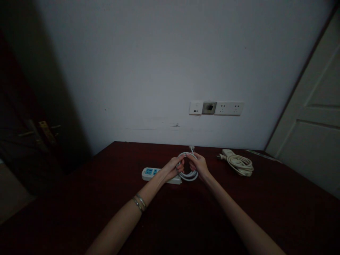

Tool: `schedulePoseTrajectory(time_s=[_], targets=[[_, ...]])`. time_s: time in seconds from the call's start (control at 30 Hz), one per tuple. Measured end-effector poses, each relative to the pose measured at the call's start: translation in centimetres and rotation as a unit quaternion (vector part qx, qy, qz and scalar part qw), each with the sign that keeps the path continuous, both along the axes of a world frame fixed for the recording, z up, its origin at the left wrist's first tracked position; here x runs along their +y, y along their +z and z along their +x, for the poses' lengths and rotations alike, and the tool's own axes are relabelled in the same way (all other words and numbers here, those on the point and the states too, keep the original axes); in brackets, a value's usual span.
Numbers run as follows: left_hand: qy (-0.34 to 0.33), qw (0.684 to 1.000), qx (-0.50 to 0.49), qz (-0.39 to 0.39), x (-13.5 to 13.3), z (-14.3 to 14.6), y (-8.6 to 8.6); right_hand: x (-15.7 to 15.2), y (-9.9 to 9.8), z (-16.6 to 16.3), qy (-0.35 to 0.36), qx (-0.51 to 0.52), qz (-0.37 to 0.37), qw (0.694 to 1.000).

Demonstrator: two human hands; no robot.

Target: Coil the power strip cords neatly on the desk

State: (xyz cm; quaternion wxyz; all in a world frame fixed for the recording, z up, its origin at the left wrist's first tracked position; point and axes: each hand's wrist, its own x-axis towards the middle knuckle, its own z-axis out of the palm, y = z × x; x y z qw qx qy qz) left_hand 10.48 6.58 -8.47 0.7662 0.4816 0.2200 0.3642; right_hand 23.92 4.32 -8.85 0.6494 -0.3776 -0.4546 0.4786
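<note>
A white power cord (190,176) is gathered into a round coil between my two hands. My left hand (174,168) grips the coil's left side, with its fingers curled round the loops. On the right side, my right hand (198,164) is closed on the same coil. The cord's plug (191,148) sticks up above the coil, near the right fingers. Behind and below my left hand lies a white power strip (150,172) with blue socket faces; my left hand and forearm hide its middle.
A second power strip (227,152) lies to the right on the dark red table (127,156), its cord (240,163) coiled on top. Wall sockets (228,108) and a switch plate are above the table. Doors stand at the far left and right.
</note>
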Motion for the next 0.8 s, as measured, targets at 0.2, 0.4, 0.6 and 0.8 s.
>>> schedulePoseTrajectory(time_s=[0.2, 0.4, 0.6, 0.8], targets=[[-0.037, 0.998, 0.056, -0.008, -0.2, -0.1, 0.5, 0.0, 0.1, -0.2, 0.013, -0.010, -0.010, 1.000], [0.050, 0.985, 0.141, 0.088, 0.4, -0.5, 1.3, 0.0, 0.3, -0.1, 0.046, -0.050, -0.020, 0.998], [-0.040, 0.988, 0.112, 0.096, 0.4, -1.6, 1.7, -0.1, 0.5, -0.4, 0.057, -0.085, -0.028, 0.994], [-0.213, 0.969, 0.065, 0.103, 0.4, -3.0, 0.5, -0.3, 0.9, -1.0, 0.043, -0.058, -0.050, 0.996]])
